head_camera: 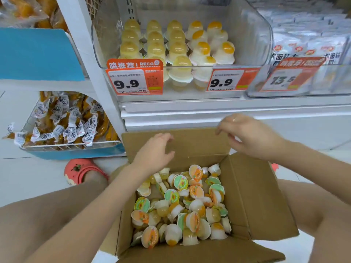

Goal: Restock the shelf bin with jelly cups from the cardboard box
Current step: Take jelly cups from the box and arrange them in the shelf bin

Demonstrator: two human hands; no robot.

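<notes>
An open cardboard box (252,196) sits on the floor between my knees, holding several loose jelly cups (182,207) with green or orange lids. Above it, a clear shelf bin (264,35) holds upside-down jelly cups (176,48) in rows, yellow ones on the left and white ones with orange tops on the right. My left hand (153,154) hovers over the box's far flap, fingers relaxed, holding nothing. Higher up, near the flap's top edge, my right hand (247,133) hangs with loosely curled fingers and is empty too.
Price tags reading 9.9 (133,82) hang on the bin front. A neighbouring clear bin (303,54) of white packets stands to the right. A blue rack (72,150) of wrapped snacks stands at lower left. A pink clog (81,169) rests on the white floor.
</notes>
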